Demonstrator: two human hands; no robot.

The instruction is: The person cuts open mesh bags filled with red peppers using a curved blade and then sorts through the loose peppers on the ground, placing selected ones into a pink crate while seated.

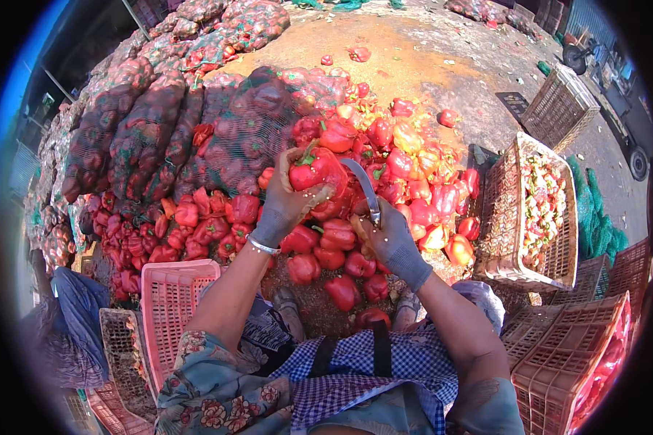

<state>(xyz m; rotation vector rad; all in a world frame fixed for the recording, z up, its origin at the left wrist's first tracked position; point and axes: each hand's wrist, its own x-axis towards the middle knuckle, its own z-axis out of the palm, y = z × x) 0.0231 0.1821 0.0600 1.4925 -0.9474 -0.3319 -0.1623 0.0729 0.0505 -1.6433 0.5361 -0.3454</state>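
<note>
Gloved in grey, my left hand (283,206) is closed around a red bell pepper (313,171) whose green stem points up. My right hand (390,235), in a matching glove, grips a curved metal knife (365,185). Its blade arcs up beside the pepper's right side; whether the edge touches the skin I cannot tell. Beneath and beyond both hands spreads a heap of loose red bell peppers (342,233), some of them broken or orange-toned. Small pale bits cling to my gloves.
Mesh sacks of peppers (248,125) lie behind the heap at left. A crate (506,210) with pepper scraps stands at right, near green netting (595,210). A pink crate (168,304) is by my left arm, a brown crate (566,359) by my right. Another person's leg (83,319) shows at left.
</note>
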